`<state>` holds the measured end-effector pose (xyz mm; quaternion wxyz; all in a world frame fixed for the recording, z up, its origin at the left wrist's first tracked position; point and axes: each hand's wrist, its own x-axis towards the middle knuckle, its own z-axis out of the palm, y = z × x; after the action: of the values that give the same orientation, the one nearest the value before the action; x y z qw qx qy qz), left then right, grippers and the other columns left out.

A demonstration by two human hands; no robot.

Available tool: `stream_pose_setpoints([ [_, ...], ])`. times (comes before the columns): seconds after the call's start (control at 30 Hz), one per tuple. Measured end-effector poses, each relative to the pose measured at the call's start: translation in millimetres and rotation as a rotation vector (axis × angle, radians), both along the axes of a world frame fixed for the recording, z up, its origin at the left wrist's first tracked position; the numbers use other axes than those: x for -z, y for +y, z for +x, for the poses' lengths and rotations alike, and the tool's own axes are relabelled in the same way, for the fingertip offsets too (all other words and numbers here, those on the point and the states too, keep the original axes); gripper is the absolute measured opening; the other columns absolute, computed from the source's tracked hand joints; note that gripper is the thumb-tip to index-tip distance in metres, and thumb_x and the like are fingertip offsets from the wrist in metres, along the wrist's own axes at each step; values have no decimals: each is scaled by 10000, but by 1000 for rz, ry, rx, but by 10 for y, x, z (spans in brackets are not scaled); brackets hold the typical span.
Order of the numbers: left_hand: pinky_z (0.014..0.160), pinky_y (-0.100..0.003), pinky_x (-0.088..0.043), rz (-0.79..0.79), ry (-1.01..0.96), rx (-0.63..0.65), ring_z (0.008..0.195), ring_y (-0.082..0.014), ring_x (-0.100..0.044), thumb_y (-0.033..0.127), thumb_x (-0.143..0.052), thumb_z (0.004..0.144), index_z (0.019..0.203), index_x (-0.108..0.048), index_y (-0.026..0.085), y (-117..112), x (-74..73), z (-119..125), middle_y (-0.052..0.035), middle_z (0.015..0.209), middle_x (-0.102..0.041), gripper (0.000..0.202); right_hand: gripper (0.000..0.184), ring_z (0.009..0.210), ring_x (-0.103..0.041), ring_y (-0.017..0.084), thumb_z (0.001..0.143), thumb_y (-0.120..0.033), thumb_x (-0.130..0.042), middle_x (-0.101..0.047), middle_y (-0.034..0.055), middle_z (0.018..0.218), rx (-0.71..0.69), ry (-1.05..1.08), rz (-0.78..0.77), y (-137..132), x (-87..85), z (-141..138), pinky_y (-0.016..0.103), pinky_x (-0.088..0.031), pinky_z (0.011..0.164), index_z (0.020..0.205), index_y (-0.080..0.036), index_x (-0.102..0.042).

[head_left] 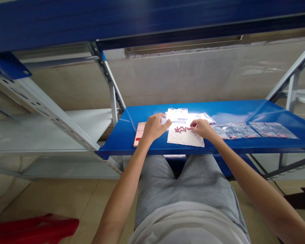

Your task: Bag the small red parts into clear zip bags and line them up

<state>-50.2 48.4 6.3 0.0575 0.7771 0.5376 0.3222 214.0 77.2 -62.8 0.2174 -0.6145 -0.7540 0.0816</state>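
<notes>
On the blue shelf point(244, 112) lies a white paper sheet point(185, 138) with several small pink-red pieces point(182, 128) on it. My left hand point(155, 127) is closed around a small clear plastic bag point(164, 119) just left of the sheet. My right hand point(202, 128) rests on the sheet's right side, fingertips pinched at the pieces; what they hold is too small to make out.
A phone point(139, 133) with a red-marked screen lies left of my left hand. Empty clear bags point(178, 113) lie behind the sheet. Filled bags point(240, 130) are spread along the shelf to the right. Grey rack uprights point(112, 84) flank the shelf. Red cloth point(33, 228) lies on the floor.
</notes>
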Motion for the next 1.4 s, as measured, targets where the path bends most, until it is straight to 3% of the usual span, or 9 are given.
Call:
stream_pose_setpoints([
  [0.3,867,-303,-526,-63,-23,192,954,-217,-692,483,-685,891,1201,-703,178,-39,116,92,-78,1093,-754,435,103,840,-702,244,859,-203,-716,-786,121,911,-15,27,-2,2,2,-40,310,-487,735,886,-144,-795],
  [0.53,891,-312,-530,-137,-32,197,1039,-240,-702,501,-759,847,1314,-637,192,-58,144,106,-86,1113,-759,573,108,832,-699,240,846,-156,-677,-786,105,878,-4,51,32,3,4,-48,316,-481,756,833,-155,-784],
  [0.7,923,-316,-535,-202,-80,261,1149,-253,-691,443,-815,812,1256,-617,225,-62,173,134,-73,1193,-748,533,144,744,-666,215,871,-244,-656,-772,83,821,-13,193,131,-83,-176,-86,316,-459,696,820,-166,-766],
  [0.93,949,-366,-543,-265,-148,318,1217,-293,-663,450,-840,786,1262,-599,220,-130,99,172,-102,1193,-740,580,165,697,-630,175,866,-259,-636,-753,43,785,-276,372,132,-321,-495,-383,285,-439,664,862,-183,-782],
  [1.07,973,-374,-534,-266,-189,386,1184,-273,-681,443,-830,801,1242,-610,234,-144,85,178,-81,1175,-748,535,190,681,-609,163,829,-182,-613,-723,48,782,-282,323,116,-369,-544,-461,276,-420,644,826,-184,-803],
  [1.2,946,-370,-540,-256,-179,398,1129,-266,-699,447,-819,811,1241,-616,228,-154,90,205,-81,1136,-755,524,189,691,-618,172,854,-254,-624,-730,57,808,-341,367,95,-351,-541,-405,287,-435,650,807,-187,-794],
  [1.3,943,-366,-538,-226,-174,358,1139,-269,-693,449,-803,826,1248,-613,224,-161,90,217,-88,1132,-750,515,219,733,-652,194,889,-302,-615,-765,70,880,-253,456,141,-291,-487,-312,305,-474,688,935,-192,-798],
  [1.4,950,-360,-535,-216,-172,333,1163,-269,-681,448,-800,827,1232,-618,218,-164,92,207,-92,1145,-741,501,222,732,-661,208,876,-235,-610,-778,88,899,-54,353,222,-180,-347,-200,327,-481,711,974,-178,-801],
])
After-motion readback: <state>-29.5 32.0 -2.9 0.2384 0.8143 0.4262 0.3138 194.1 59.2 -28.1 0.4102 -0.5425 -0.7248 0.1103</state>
